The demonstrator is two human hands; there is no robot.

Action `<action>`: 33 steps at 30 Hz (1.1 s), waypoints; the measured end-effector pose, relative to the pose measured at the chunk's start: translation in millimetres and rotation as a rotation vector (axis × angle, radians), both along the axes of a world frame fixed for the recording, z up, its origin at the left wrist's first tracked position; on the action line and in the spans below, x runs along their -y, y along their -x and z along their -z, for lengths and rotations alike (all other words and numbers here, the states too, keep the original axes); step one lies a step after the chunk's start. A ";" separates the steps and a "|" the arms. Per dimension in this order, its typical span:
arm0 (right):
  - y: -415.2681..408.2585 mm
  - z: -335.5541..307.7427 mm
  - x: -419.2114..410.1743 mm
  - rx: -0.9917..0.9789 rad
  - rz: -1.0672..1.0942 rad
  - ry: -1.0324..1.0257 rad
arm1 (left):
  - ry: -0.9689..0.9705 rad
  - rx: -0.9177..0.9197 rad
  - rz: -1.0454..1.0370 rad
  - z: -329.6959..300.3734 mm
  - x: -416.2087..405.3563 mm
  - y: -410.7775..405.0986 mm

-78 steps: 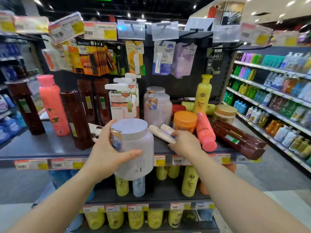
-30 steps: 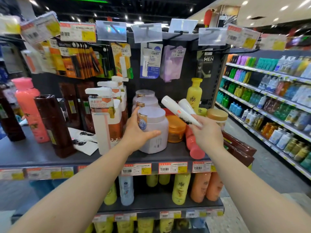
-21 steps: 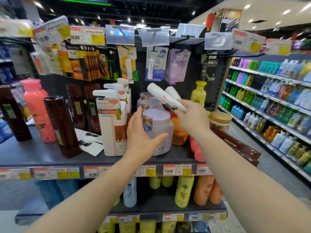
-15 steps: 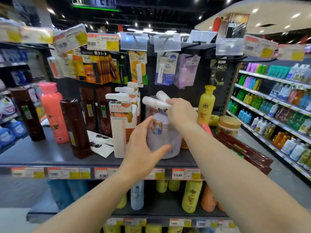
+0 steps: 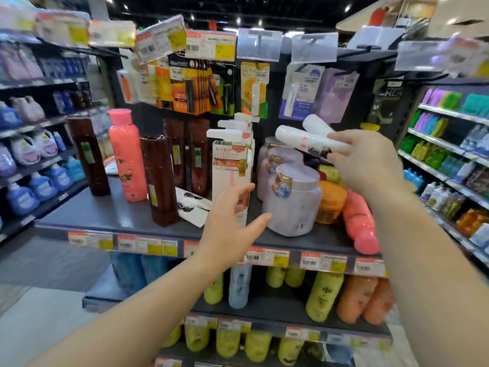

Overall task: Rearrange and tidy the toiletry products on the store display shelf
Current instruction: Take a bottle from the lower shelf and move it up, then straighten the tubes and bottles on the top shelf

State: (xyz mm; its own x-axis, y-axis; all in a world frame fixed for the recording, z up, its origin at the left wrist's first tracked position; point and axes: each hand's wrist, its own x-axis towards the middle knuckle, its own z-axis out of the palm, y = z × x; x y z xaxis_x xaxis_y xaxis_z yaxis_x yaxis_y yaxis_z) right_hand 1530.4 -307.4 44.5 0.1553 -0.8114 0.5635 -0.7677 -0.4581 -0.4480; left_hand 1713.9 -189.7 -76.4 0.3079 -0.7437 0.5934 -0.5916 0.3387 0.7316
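- Toiletry tubes, two white ones, are pinched in the right hand above the jars, jutting left past the fingertips.
- Three lavender jars stand lidded in a row on the shelf; contents unseen.
- Left hand hovers with relaxed, spread fingers, thumb tip near the front jar.

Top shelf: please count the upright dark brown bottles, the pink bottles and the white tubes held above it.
Upright dark brown plastic bottles: 4
Pink plastic bottles: 2
White plastic tubes in the right hand: 2
Total: 8
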 end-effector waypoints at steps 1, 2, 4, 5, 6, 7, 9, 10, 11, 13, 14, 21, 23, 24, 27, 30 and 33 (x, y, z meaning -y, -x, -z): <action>6.1 -0.8 -5.8 -0.004 -0.003 -0.003 | 0.001 0.005 0.026 -0.5 3.4 4.1; 12.1 -0.5 -11.5 -0.009 0.000 -0.009 | 0.004 0.010 0.049 -1.7 6.3 8.7; 24.4 2.3 -21.7 -0.020 0.004 -0.026 | 0.019 0.017 0.087 -4.6 11.0 17.1; 30.7 4.4 -26.5 -0.023 0.003 -0.037 | 0.029 0.018 0.100 -6.5 12.9 21.1; 36.9 6.5 -31.0 -0.024 0.002 -0.045 | 0.041 0.014 0.109 -8.8 14.1 24.4; 42.6 8.4 -35.2 -0.027 0.002 -0.047 | 0.053 0.008 0.115 -11.4 15.2 27.0; 51.8 11.2 -43.5 -0.049 0.007 -0.039 | 0.071 0.015 0.111 -17.5 16.2 31.6; 55.5 11.9 -47.3 -0.065 0.004 -0.038 | 0.074 0.034 0.099 -21.1 15.7 33.7; 58.1 11.9 -51.0 -0.077 -0.007 -0.042 | 0.079 0.060 0.085 -24.6 14.6 35.7; 61.6 9.5 -57.8 -0.081 -0.052 -0.066 | 0.095 0.129 0.062 -31.2 11.6 37.5; 62.2 7.4 -60.8 -0.087 -0.083 -0.077 | 0.088 0.171 0.051 -34.2 9.4 37.3; 27.7 -8.1 -87.0 -0.445 -0.424 -0.187 | 0.067 0.645 -0.118 -42.5 -20.1 13.7; 3.1 -4.8 -95.0 -0.552 -0.560 -0.221 | -0.011 0.730 -0.109 -41.2 -31.1 -5.2; -10.7 -2.2 -99.1 -0.589 -0.615 -0.228 | -0.096 0.755 -0.086 -40.1 -36.8 -16.4; -56.0 8.1 -109.3 -0.671 -0.743 -0.241 | -0.370 0.640 0.043 -32.1 -59.1 -55.9; -107.1 20.7 -122.1 -0.708 -0.880 -0.260 | -0.466 0.565 0.054 -19.4 -87.9 -98.2; -164.8 33.7 -135.2 -0.693 -0.936 -0.153 | -0.564 0.446 0.016 -2.8 -114.9 -146.6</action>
